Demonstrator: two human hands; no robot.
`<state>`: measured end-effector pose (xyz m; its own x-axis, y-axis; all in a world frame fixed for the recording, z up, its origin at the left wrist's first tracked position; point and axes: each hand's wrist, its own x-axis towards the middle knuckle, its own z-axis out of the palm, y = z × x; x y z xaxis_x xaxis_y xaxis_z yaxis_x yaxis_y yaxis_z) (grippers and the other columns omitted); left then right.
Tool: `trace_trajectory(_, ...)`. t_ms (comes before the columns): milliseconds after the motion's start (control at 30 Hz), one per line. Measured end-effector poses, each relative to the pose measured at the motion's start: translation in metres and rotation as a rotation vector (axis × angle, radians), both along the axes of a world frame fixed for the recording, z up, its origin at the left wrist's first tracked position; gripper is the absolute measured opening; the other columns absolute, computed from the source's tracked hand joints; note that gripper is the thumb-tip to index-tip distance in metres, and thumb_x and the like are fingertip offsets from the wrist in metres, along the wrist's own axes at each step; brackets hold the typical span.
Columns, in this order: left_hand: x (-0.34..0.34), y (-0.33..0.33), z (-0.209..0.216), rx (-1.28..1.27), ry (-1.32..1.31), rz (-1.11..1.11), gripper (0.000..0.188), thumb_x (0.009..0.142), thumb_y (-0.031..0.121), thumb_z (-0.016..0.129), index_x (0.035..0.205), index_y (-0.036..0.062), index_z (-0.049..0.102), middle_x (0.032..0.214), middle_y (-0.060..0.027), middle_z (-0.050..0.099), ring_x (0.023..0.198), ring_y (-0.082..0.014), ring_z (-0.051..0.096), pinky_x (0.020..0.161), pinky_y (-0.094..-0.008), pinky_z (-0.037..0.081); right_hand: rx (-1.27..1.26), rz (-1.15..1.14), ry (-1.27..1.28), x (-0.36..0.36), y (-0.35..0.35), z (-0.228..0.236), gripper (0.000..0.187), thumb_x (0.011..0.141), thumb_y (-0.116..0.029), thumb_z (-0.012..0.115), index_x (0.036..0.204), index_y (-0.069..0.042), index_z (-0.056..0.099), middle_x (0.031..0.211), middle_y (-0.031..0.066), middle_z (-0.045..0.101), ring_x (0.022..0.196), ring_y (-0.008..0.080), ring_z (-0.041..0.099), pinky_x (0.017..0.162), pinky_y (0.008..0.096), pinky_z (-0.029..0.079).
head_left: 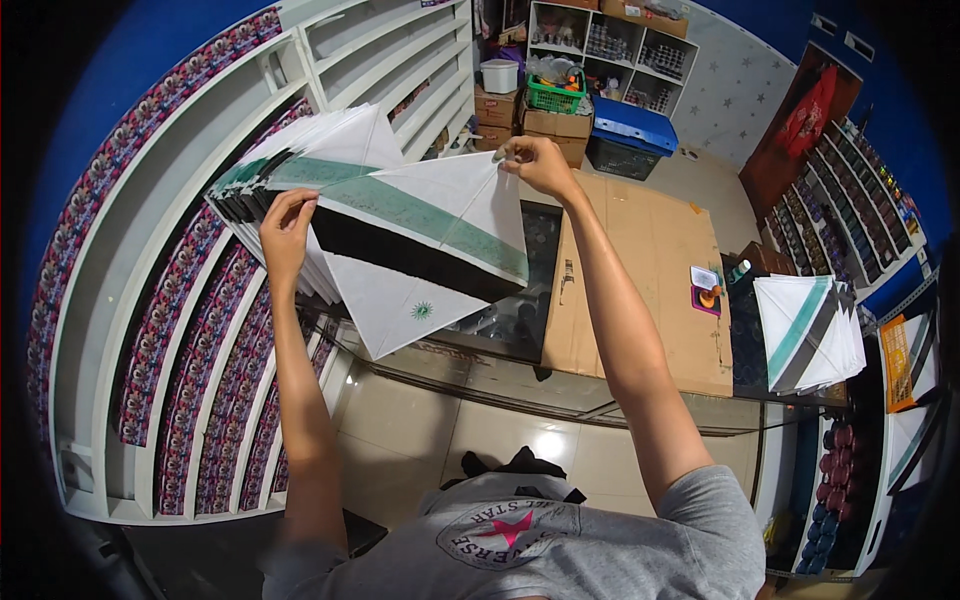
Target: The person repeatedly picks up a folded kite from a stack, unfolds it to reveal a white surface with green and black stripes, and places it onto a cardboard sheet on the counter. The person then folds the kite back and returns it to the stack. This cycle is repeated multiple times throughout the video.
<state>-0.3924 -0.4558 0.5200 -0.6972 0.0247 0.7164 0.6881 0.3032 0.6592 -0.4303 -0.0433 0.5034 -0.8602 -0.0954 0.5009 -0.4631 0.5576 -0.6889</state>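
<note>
A white diamond-shaped paper kite [400,290] with a green band, a black band and a small round green mark is stretched between my hands. My left hand [287,228] pinches its left corner, and my right hand [541,167] pinches its upper corner. Behind the kite's left side lies a thick stack of similar kites [355,135], partly covered by it. Beyond my right forearm, a sheet of brown cardboard [640,240] bears a stamp with an orange handle [709,297] and an open ink pad [704,275]. A second pile of striped kites [812,335] rests at the right.
The cardboard lies on a glass-topped display counter [545,250]. White shelving [190,330] with patterned strips rises close at the left. Cartons [550,124], a green basket [556,92] and a blue-lidded bin [632,125] stand at the back. Spool-filled racks [850,200] line the right.
</note>
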Motion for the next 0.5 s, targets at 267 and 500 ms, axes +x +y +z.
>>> trace_trajectory(267, 0.002, -0.022, -0.003, -0.067, 0.037, 0.055, 0.011, 0.09, -0.001, 0.062, 0.098, -0.0019, 0.069, 0.102, -0.0056, 0.064, 0.095, -0.013, 0.061, 0.083, -0.0234, 0.05, -0.027, -0.005, 0.07, -0.01, -0.033, -0.008, 0.021, 0.071, -0.009, 0.075, 0.091, -0.007, 0.074, 0.075, 0.0079, 0.066, 0.069, 0.0179, 0.06, 0.069, 0.032, 0.05)
trace_trajectory(500, -0.002, -0.029, 0.0, -0.142, 0.063, 0.117, 0.01, 0.089, -0.002, 0.063, 0.097, -0.0011, 0.07, 0.101, -0.0061, 0.064, 0.093, -0.0139, 0.063, 0.08, -0.0241, 0.053, 0.007, -0.037, 0.048, -0.023, -0.046, -0.01, 0.02, 0.07, -0.009, 0.074, 0.09, -0.007, 0.074, 0.078, 0.0089, 0.066, 0.07, 0.0194, 0.06, 0.068, 0.0339, 0.05)
